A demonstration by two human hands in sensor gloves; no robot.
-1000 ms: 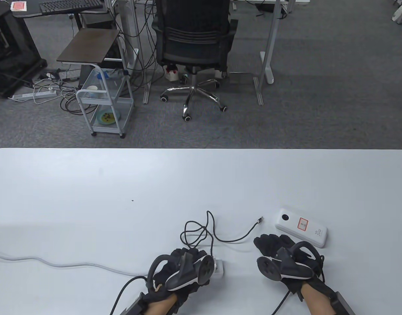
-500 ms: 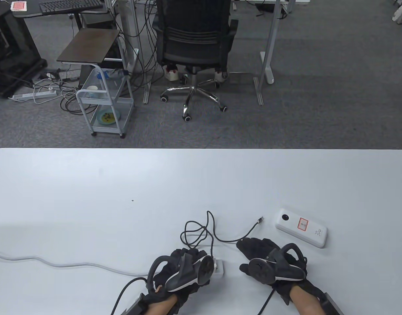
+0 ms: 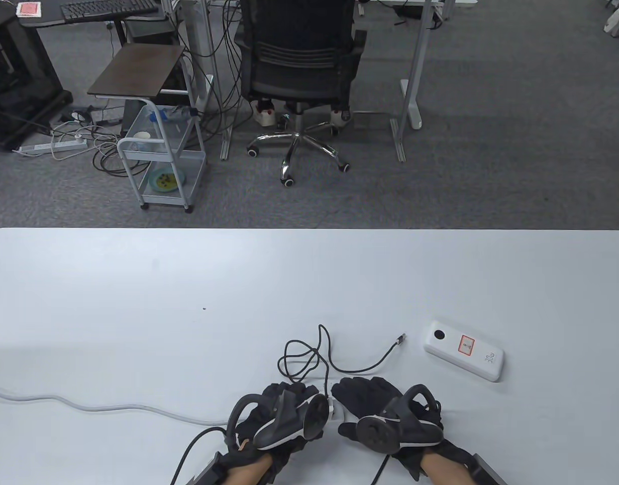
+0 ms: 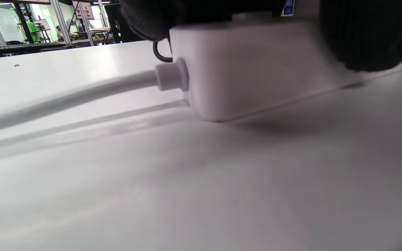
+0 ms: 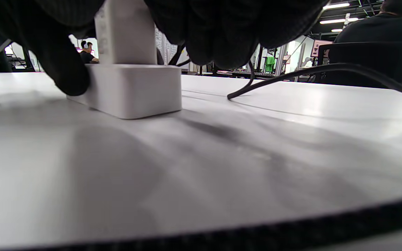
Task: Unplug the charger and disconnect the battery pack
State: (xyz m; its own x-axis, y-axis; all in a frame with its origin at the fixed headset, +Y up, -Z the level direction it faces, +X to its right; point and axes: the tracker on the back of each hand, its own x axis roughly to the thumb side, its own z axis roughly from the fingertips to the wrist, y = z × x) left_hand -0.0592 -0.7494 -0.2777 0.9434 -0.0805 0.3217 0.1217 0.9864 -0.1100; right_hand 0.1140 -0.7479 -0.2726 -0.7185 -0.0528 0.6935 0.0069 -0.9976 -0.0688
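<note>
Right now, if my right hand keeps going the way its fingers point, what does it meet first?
The right hand points toward the white charger plugged upright in the power strip. Its fingers look already at it, so likely the charger first.

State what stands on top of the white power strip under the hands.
On the power strip stands a white charger, upright, with the right hand closing around it. The left hand rests on the strip. Gloves cover the sockets and the charger's top.
</note>
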